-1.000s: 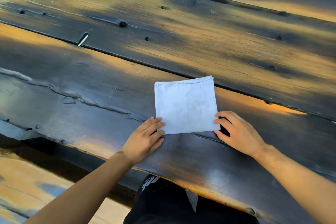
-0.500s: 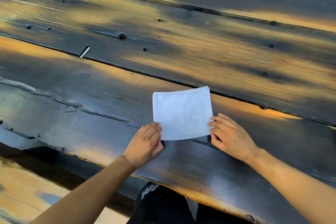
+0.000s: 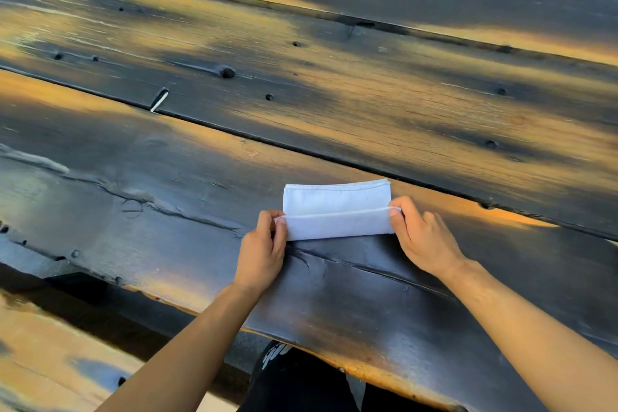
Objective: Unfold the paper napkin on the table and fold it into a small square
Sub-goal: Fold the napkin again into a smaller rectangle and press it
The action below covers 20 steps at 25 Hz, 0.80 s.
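A white paper napkin point(image 3: 336, 207) lies on the dark wooden plank table point(image 3: 334, 104), near its front edge. Its near edge is raised and curled over toward the far edge, so a front flap stands up above the flat back part. My left hand point(image 3: 264, 251) pinches the flap's left corner between thumb and fingers. My right hand point(image 3: 421, 237) pinches the right corner the same way. The napkin's far edge rests flat on the wood.
The table is made of wide, dark, worn planks with gaps, knots and nail holes. Its front edge point(image 3: 200, 308) runs diagonally below my arms. A wooden bench point(image 3: 50, 354) sits lower left. My dark-clothed lap point(image 3: 294, 378) shows under the table edge.
Both hands went from resting at the napkin's near corners to gripping them. The near edge has lifted off the table and is folding away from me.
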### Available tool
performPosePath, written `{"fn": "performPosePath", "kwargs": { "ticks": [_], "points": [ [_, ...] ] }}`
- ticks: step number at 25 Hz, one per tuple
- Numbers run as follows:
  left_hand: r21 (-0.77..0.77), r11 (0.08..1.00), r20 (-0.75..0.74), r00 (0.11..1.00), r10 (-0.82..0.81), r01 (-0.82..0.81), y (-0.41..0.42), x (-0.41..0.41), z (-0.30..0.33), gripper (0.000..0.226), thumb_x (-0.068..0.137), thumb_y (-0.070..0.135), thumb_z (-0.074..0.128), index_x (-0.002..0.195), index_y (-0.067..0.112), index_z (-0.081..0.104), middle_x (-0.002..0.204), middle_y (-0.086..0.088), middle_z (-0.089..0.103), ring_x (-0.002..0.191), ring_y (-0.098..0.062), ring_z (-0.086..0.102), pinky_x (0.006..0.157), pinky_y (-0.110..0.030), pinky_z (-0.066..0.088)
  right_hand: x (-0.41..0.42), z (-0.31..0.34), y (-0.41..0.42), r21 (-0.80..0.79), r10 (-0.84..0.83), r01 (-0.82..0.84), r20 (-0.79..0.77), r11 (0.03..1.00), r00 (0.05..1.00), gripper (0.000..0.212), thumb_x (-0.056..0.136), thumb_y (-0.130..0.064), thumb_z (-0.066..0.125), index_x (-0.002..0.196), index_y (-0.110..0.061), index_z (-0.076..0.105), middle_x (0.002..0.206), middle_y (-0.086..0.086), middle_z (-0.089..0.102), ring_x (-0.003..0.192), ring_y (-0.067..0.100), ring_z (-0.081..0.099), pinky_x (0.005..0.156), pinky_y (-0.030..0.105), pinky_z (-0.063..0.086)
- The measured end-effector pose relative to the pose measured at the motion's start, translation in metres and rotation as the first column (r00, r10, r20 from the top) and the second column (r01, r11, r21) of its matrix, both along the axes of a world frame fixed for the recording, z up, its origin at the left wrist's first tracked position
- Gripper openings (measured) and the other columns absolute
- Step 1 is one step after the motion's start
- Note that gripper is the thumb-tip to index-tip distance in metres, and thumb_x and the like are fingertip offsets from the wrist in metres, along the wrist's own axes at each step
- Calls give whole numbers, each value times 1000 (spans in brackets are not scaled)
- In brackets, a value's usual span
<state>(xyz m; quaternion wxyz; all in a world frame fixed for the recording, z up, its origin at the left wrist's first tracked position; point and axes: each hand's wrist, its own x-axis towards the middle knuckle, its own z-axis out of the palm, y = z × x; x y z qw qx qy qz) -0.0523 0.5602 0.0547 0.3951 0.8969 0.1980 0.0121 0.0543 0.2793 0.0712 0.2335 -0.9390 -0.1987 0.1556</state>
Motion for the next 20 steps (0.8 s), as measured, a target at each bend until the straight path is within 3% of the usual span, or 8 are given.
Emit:
{"fn": "performPosePath", "kwargs": {
  "ticks": [4,10,17,20],
  "points": [
    [28,995,-86,991,99,-97,-4,31,2,24,106,31,38,114,14,53,83,-8,69,72,-35,56,62,-41,41,20,-1,20,-68,-84,84,-6,994,996,36,107,-36,25,121,-11,46,77,20,62,74,42,58,61,37,33],
    [212,975,-254,959,123,-69,-4,67,-11,28,107,36,31,109,15,49,86,-13,70,80,-42,60,71,-46,50,34,-15,38,-150,-216,200,-101,968,971,34,108,-34,22,127,-16,43,105,23,67,98,43,59,77,41,45],
    [247,957,-244,947,211,-149,-1,74,-23,26,101,44,45,96,19,47,80,-8,70,77,-38,63,66,-42,51,34,-24,44,-139,-298,307,79,942,951,23,103,-31,43,117,-14,50,94,16,73,83,40,67,66,37,44],
    [270,944,-204,946,251,-193,1,73,-27,28,99,45,50,90,18,49,86,-4,65,80,-32,62,65,-41,49,36,-26,49,-126,-341,352,99,928,935,22,100,-31,50,113,-14,53,107,10,68,84,36,67,65,33,42]
  ]
}}
